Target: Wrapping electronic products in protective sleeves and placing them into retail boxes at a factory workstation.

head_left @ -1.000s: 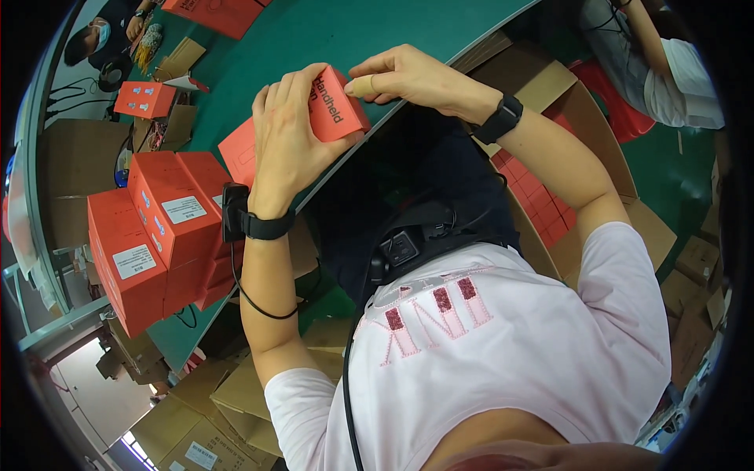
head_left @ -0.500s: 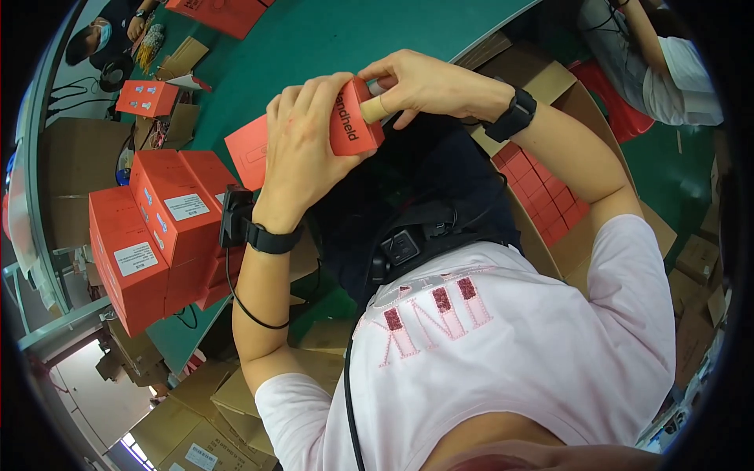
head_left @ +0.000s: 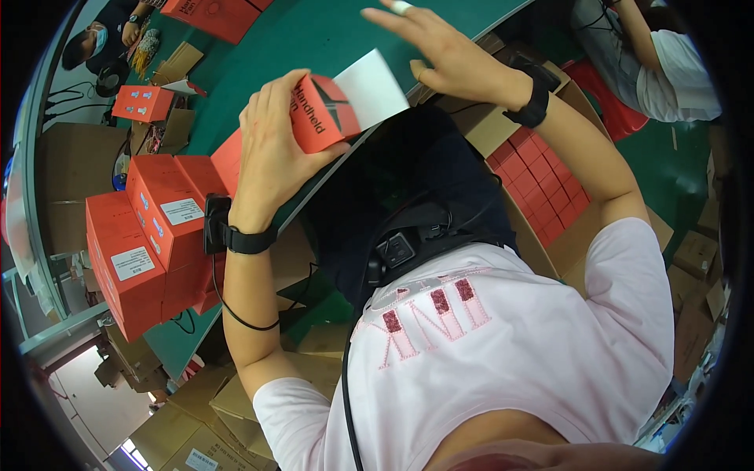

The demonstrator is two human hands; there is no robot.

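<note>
My left hand [head_left: 271, 149] grips a small orange carton [head_left: 323, 115] with black print, held upright over the edge of the green table [head_left: 314, 31]. A white flap [head_left: 371, 90] sticks out of the carton's right end. My right hand [head_left: 448, 51] is lifted off the carton, fingers spread, hovering above the table just right of the flap. It holds nothing. Black bands sit on both wrists.
Stacked orange boxes with white labels [head_left: 153, 235] stand at my left on the table. A cardboard bin of flat red cartons [head_left: 542, 188] sits at my right. Other people work at the far left [head_left: 86, 47] and upper right [head_left: 667, 63]. Cardboard boxes [head_left: 212, 416] lie on the floor.
My right hand has let go of the carton and moved up and right, opening its fingers. The carton's white flap now stands open. My left hand keeps its grip.
</note>
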